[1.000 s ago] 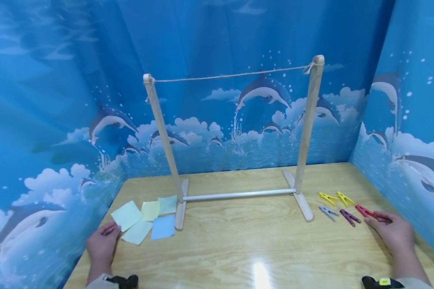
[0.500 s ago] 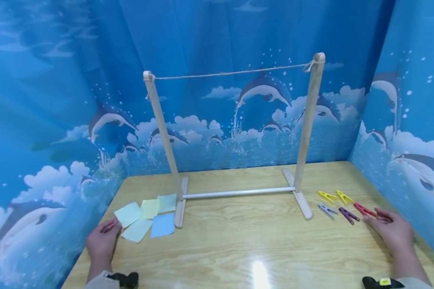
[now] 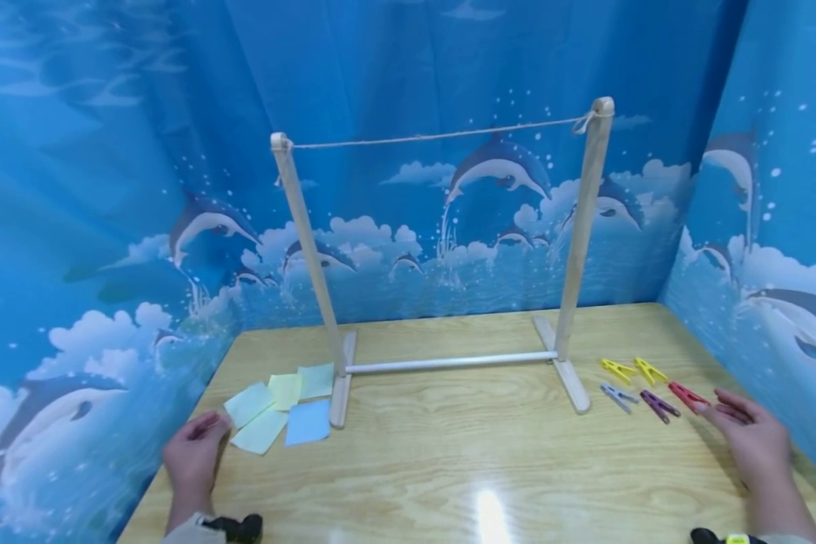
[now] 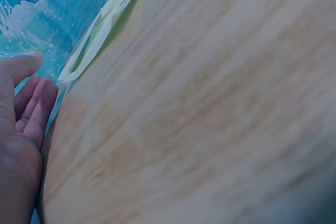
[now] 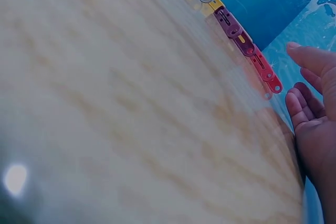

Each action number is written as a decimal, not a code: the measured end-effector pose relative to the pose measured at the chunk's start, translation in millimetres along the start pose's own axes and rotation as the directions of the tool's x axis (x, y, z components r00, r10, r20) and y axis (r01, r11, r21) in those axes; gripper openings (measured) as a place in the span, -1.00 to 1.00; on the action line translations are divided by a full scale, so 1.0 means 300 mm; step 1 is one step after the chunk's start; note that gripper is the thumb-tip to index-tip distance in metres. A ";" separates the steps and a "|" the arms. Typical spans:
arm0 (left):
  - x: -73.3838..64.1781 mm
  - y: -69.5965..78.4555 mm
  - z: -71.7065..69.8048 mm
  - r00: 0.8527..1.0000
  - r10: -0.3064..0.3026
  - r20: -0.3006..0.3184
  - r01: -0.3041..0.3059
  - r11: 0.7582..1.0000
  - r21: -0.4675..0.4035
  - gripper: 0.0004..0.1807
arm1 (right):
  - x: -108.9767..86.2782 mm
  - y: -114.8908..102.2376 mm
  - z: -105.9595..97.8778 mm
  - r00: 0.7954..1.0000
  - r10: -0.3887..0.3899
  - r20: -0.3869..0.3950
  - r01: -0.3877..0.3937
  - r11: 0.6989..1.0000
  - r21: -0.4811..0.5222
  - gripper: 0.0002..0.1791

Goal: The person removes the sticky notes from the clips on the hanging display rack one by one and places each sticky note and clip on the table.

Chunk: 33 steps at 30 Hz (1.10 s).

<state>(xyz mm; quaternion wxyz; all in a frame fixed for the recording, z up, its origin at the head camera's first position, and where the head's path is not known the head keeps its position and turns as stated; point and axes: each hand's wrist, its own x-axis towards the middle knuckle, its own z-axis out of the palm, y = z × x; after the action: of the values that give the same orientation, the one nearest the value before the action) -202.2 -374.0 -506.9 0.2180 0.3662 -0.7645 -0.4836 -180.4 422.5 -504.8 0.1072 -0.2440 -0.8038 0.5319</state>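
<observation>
My left hand (image 3: pixel 193 455) rests at the table's left side, fingers loosely bent, thumb apart from them. Its fingertips lie beside the corner of a pale green paper sheet (image 3: pixel 248 404); whether they touch it I cannot tell. Another pale green sheet (image 3: pixel 259 432), a yellow-green sheet (image 3: pixel 285 392), a blue-green sheet (image 3: pixel 316 381) and a blue sheet (image 3: pixel 308 421) lie close by. On the right, my right hand (image 3: pixel 755 442) lies with thumb and fingers apart, holding nothing, near a red clothespin (image 5: pixel 264 65). A purple clothespin (image 3: pixel 659 406), a grey-blue clothespin (image 3: pixel 619 397) and two yellow clothespins (image 3: pixel 650 371) are grouped there.
Between the two groups stands a wooden frame with a left post (image 3: pixel 306 242), a right post (image 3: pixel 585 234), a string (image 3: pixel 435 137) tied across the top and a low crossbar (image 3: pixel 449 364). Blue dolphin-print curtains (image 3: pixel 408 68) enclose the wooden table (image 3: pixel 408 468) behind and at the sides.
The leftmost pale green sheet has shifted slightly right, away from my left fingers. My right hand has drawn back a little to the right from the red clothespin.
</observation>
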 end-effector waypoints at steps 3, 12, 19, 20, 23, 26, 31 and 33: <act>0.000 -0.001 -0.012 1.000 -0.025 0.007 0.025 0.999 -0.033 -0.44 | -0.014 -0.001 0.002 1.000 0.007 0.007 -0.007 0.996 0.091 -0.28; -0.014 0.008 -0.022 1.000 -0.023 0.015 0.024 0.997 -0.069 -0.34 | -0.033 -0.011 0.005 0.999 -0.017 0.029 0.015 0.999 0.044 -0.26; -0.039 0.041 -0.027 0.990 0.067 0.126 -0.056 0.994 -0.091 -0.40 | -0.043 -0.023 0.017 0.995 -0.087 0.053 0.089 0.995 -0.049 -0.25; -0.045 0.042 -0.033 0.987 0.062 0.150 -0.051 0.996 -0.078 -0.39 | -0.045 -0.024 0.019 0.992 -0.110 0.060 0.114 0.992 -0.056 -0.25; -0.063 0.042 -0.051 0.978 0.050 0.204 -0.044 0.999 -0.030 -0.33 | -0.056 -0.027 0.026 0.980 -0.184 0.071 0.190 0.978 -0.089 -0.29; -0.083 0.040 -0.069 0.973 0.039 0.227 -0.035 0.999 -0.023 -0.29 | -0.071 -0.031 0.040 0.966 -0.250 0.069 0.256 0.961 -0.107 -0.32; -0.121 0.047 -0.093 0.975 0.071 0.209 -0.071 0.997 -0.008 -0.26 | -0.100 -0.053 0.066 0.949 -0.304 0.080 0.314 0.926 -0.209 -0.31; -0.138 0.056 -0.104 0.975 0.087 0.205 -0.090 0.996 0.002 -0.28 | -0.115 -0.067 0.070 0.946 -0.305 0.109 0.323 0.917 -0.236 -0.27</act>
<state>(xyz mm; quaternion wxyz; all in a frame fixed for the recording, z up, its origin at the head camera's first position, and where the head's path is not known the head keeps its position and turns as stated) -160.1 -355.7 -477.3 0.1573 0.2813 -0.8012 -0.5043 -165.4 381.7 -492.2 0.1313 -0.1047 -0.8965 0.4100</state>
